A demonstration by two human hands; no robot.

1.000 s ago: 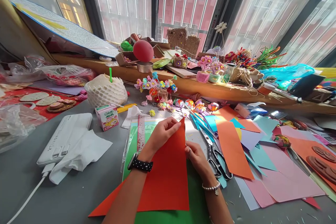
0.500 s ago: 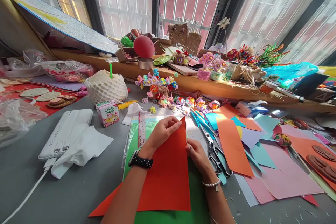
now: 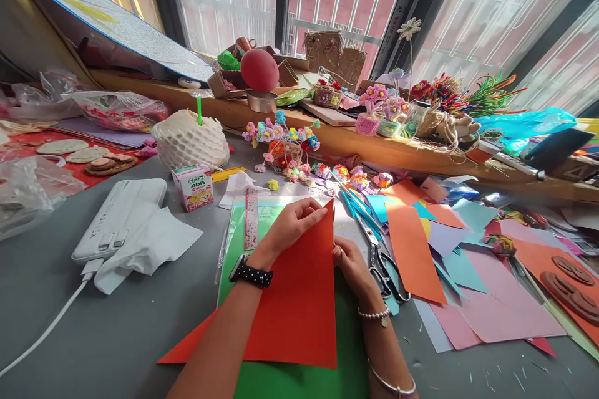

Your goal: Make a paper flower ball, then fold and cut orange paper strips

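A folded sheet of red-orange paper (image 3: 299, 305) stands tilted up before me, its top narrowing to a point. My left hand (image 3: 297, 224), with a watch on its wrist, is closed on the paper near that tip. Lower down, my right hand (image 3: 350, 265) has its fingers curled at the paper's right edge, pinching it. Its fingertips are partly hidden behind the sheet. Under the paper lies a green sheet (image 3: 349, 349) with a clear sleeve, and a pink patterned ruler (image 3: 251, 218) rests on it. Black-handled scissors (image 3: 386, 268) lie just right of my right hand.
An orange strip (image 3: 414, 255) and several coloured paper pieces spread to the right. On the left are a white power bank (image 3: 121, 218), a crumpled tissue (image 3: 150, 249) and a small drink carton (image 3: 193, 187). Behind stand a wrapped coconut (image 3: 189, 140) and crafted flowers (image 3: 285, 143).
The camera view has tilted slightly, so the desk sits a little higher in the picture. Both hands keep nearly the same hold on the red-orange paper.
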